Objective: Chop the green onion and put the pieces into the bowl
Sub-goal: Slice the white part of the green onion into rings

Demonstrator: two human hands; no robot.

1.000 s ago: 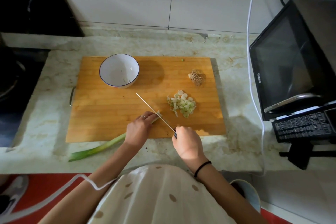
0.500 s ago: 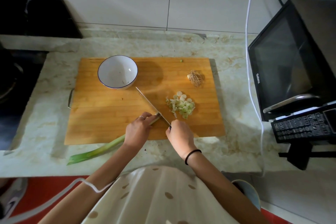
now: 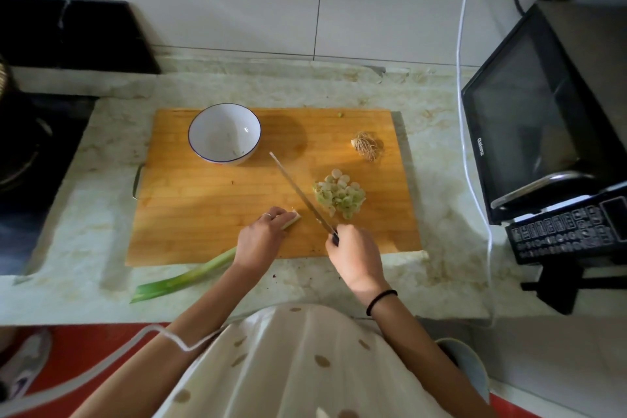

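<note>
A green onion (image 3: 183, 279) lies across the near edge of the wooden cutting board (image 3: 210, 210), its leafy end off the board on the counter. My left hand (image 3: 261, 237) presses its white end down; the cut tip shows past my fingers. My right hand (image 3: 354, 253) grips a knife (image 3: 300, 195) whose blade slants up-left, just right of the onion's tip and left of the pile of chopped pieces (image 3: 339, 193). A white bowl (image 3: 224, 133) with a blue rim stands at the board's back left with nothing in it.
The cut-off root end (image 3: 366, 145) lies at the board's back right. A black microwave (image 3: 543, 119) with its keypad stands at the right, a white cable (image 3: 463, 78) hanging beside it. A dark stove (image 3: 30, 153) is at the left.
The knife has shifted right, off the onion's tip toward the chopped pile, and a gap shows between blade and onion. My left hand still holds the onion.
</note>
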